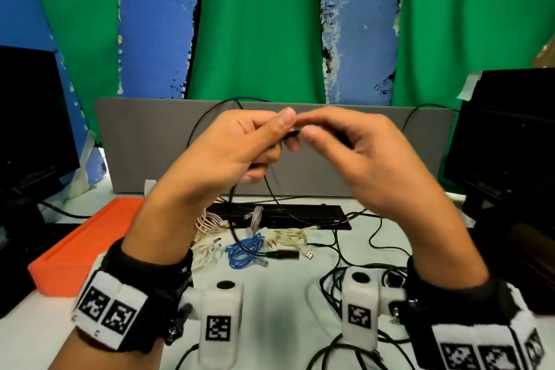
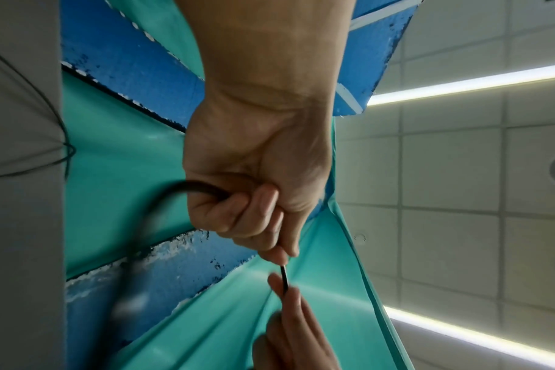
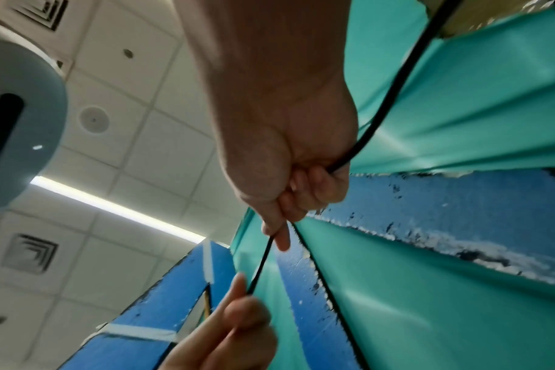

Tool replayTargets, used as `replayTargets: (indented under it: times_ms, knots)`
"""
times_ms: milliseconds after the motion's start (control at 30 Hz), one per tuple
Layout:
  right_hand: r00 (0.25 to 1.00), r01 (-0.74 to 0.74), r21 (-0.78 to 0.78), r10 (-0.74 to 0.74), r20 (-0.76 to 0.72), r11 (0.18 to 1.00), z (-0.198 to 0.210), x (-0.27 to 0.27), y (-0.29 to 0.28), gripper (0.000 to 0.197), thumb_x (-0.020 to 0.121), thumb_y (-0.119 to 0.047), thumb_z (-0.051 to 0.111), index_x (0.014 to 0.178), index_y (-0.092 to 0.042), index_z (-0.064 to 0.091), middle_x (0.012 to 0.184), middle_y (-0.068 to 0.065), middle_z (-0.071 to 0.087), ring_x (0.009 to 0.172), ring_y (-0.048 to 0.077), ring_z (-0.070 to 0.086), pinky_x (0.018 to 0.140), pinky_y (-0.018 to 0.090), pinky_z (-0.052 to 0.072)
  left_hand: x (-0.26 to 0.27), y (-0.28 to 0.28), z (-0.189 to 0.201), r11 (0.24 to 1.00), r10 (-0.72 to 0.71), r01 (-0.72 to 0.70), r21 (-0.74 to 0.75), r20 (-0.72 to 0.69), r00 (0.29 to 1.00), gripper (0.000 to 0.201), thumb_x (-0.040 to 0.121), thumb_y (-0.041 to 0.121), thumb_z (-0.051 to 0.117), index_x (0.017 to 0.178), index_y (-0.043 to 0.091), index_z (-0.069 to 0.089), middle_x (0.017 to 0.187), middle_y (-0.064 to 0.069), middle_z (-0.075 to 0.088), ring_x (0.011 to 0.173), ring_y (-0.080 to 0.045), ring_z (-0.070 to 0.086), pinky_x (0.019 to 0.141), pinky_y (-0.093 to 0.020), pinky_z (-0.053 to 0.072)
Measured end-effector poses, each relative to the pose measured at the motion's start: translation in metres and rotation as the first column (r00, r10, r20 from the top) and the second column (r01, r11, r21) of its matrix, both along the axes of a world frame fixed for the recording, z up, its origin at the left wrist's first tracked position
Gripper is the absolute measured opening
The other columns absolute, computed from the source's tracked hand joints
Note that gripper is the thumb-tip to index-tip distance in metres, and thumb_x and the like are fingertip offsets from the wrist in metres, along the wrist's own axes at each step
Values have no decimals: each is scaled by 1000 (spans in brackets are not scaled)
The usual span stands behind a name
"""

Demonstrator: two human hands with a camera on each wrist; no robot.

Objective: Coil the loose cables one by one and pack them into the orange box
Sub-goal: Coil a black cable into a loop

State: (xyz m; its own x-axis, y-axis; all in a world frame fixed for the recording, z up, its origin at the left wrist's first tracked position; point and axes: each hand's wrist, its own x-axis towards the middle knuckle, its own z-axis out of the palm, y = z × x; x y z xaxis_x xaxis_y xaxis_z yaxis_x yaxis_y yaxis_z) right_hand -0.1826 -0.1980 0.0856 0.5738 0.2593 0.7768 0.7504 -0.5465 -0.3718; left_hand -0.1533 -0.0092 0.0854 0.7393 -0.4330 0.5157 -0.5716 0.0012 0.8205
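Both hands are raised in front of the grey partition, holding one thin black cable (image 1: pixel 292 133) between them. My left hand (image 1: pixel 240 141) curls its fingers round the cable (image 2: pixel 206 190) and pinches it at the fingertips. My right hand (image 1: pixel 345 141) pinches the same cable (image 3: pixel 260 265) close by, and the rest runs through its curled fingers. From the left hand the cable hangs down to the desk. The orange box (image 1: pixel 87 243) lies on the desk at the left, below my left forearm. Its inside is hidden from this angle.
On the desk lie a blue cable bundle (image 1: pixel 244 249), pale cables (image 1: pixel 288 237), a striped coil (image 1: pixel 210 221), a black keyboard (image 1: pixel 285 215) and loose black cables (image 1: pixel 336 282) at the right. Dark monitors (image 1: pixel 30 129) stand at both sides.
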Motion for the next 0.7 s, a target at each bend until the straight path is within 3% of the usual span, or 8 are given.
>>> replayTargets:
  times_ms: [100,167,333,433,533,633,667,700]
  knots:
    - [993,51,257,-77,91,965,3,14,-21,11,99,-24,62,95,-27,73,86,-9,72,82,-1,62,77,19,48,5,13,-2,996,-85,87,18,-109,990,38,96,42,50,70,15,55,50,6,28,36,-8,21,39,-22,15]
    - [986,94,339,-136,100,936,2,19,-27,13,98,-25,63,88,-28,70,75,-9,66,70,-3,53,68,14,42,9,16,-3,968,-238,216,-126,-208,949,36,99,41,44,73,17,49,50,7,28,32,-6,22,40,-24,13]
    - [973,222,280,-230,-5,934,-7,33,-20,19,100,-34,60,92,-19,70,70,7,59,59,5,39,54,21,33,15,11,3,774,-474,311,-551,-180,862,37,105,34,31,104,11,59,55,7,38,29,-1,33,34,-18,30]
    - [968,248,236,-251,-19,940,-11,35,-16,17,101,-33,57,97,-23,71,65,-4,58,54,5,39,50,17,29,12,12,7,663,-552,335,-670,-136,822,44,107,36,26,113,8,60,58,6,40,32,-5,23,35,-16,24]
    - [958,277,66,-271,-89,959,-18,34,-4,22,103,-32,52,119,-35,66,70,-19,60,60,1,50,58,16,38,8,13,8,633,-442,222,-741,-111,890,48,105,33,29,127,0,56,63,7,37,40,-7,17,40,-19,19]
    - [934,216,-269,-279,-223,939,-28,34,11,37,105,-43,42,141,-49,44,116,-4,72,100,25,66,87,37,52,8,11,9,657,-220,113,-746,-46,974,46,106,28,27,135,-2,48,69,7,48,44,-6,26,46,-19,23]
    - [928,174,-366,-277,-249,914,-31,32,18,38,105,-45,40,143,-50,41,115,-4,72,101,26,66,86,39,52,9,12,9,684,-141,70,-726,-38,989,46,107,28,28,136,-2,47,72,7,55,45,-5,32,47,-19,27]
    - [929,130,-437,-264,-260,890,-33,29,25,35,105,-46,38,140,-47,46,101,-7,73,91,23,66,78,37,51,10,13,9,730,-63,22,-683,-35,997,45,107,29,30,137,0,46,77,5,62,47,-6,41,47,-19,33]
